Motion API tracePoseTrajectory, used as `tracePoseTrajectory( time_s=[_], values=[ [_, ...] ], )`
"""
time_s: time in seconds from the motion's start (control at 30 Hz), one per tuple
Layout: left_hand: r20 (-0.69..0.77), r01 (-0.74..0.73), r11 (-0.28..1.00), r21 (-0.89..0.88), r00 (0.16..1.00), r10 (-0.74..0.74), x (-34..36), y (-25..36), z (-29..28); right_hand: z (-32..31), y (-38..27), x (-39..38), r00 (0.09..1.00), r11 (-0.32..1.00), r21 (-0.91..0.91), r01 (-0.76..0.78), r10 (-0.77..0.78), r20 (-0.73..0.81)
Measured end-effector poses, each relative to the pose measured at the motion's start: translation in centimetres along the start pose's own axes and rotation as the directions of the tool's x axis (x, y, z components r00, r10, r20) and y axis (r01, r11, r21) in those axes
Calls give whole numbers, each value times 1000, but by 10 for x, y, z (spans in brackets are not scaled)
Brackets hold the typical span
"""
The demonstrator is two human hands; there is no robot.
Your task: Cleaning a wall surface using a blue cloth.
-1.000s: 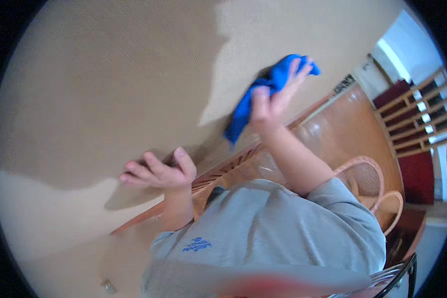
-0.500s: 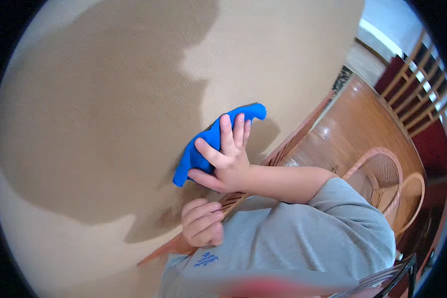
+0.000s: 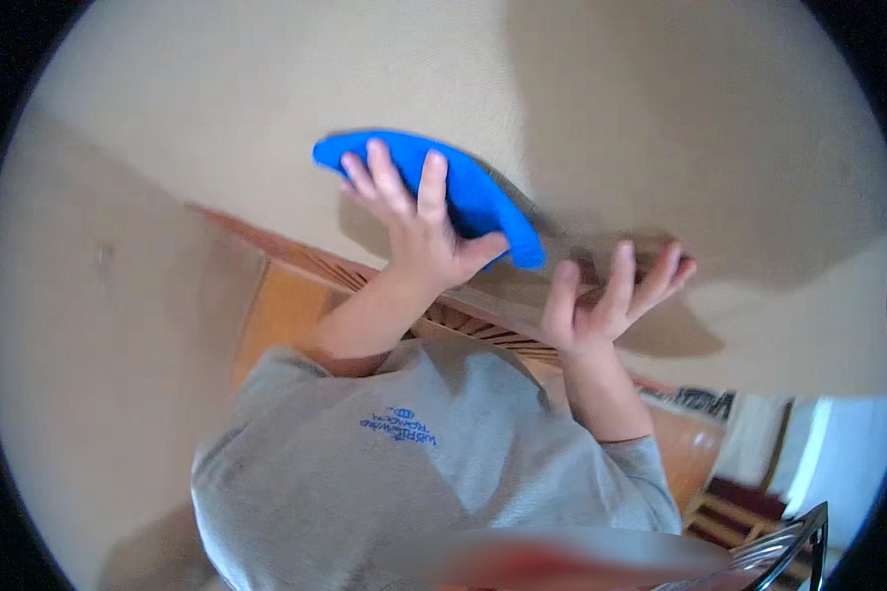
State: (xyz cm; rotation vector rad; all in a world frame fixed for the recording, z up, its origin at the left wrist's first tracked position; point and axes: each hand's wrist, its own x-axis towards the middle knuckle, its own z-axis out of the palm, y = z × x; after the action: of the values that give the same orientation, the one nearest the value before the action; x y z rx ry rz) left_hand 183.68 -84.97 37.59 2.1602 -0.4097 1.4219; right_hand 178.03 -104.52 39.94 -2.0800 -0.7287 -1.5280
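Observation:
My left hand (image 3: pixel 414 231) lies flat on a blue cloth (image 3: pixel 478 202) and presses it against a beige wall (image 3: pixel 266 108), fingers spread over the cloth and thumb at its lower edge. To the right, my right hand (image 3: pixel 611 295) is open with its fingers apart. It holds nothing, and its fingertips rest on the wall just above a slatted wooden rail (image 3: pixel 473 325). Both forearms rise from my grey shirt (image 3: pixel 384 492).
Brown wooden furniture (image 3: pixel 276 305) stands against the wall below the hands. More wood (image 3: pixel 685 443) and a bright opening (image 3: pixel 838 463) show at the lower right. A dark chair frame (image 3: pixel 788 542) sits at the bottom right edge.
The view has swung round. The cloth has slid across the wall. Half a second ago my right hand pressed it and my left was curled; now my left presses it and my right is spread open.

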Motion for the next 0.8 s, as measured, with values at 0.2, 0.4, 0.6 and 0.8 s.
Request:
tracePoseTrajectory(
  time_s=[0.2, 0.4, 0.6, 0.8],
  values=[
    [-113, 182, 983, -13, 977, -182, 24, 41, -3, -13, 11, -7, 994, 931, -365, -8, 47, 100],
    [-130, 84, 984, 160, 990, -63, -28, 9, -9, -7, -5, -2, 990, 911, -392, 126, -87, 115],
    [-102, 213, 968, -131, 969, -227, -32, 6, -12, 6, 4, 8, 988, 911, -390, 134, -94, 119],
    [-185, 208, 977, -46, 959, -213, 11, -15, 96, 50, 85, 15, 984, 905, -419, 78, -3, 177]
  ],
)
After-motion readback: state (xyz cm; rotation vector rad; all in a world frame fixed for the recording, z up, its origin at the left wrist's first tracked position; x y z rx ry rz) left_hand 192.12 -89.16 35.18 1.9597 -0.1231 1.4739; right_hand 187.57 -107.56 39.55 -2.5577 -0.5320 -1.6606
